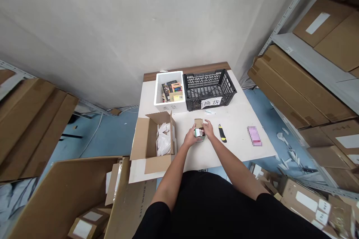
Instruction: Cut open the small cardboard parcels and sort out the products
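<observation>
Between my two hands sits a small open box [199, 123] with its cardboard flap raised at the far side; something white and green shows inside, too small to name. My left hand [191, 136] is closed on the box's left side. On the right side my right hand [208, 128] grips the box near the flap, its fingers curled at the edge. A black and yellow utility knife [222, 133] lies on the white table [238, 138] just right of my right hand. Left of my hands stands an open cardboard box [151, 138] holding crumpled white plastic.
A white foam bin [170, 108] with small packaged items and a black plastic crate [193, 104] with a paper label stand at the table's back. A pink pixelated item [254, 136] lies right. Shelves of cartons [297, 86] flank the right; a large open carton [64, 194] stands lower left.
</observation>
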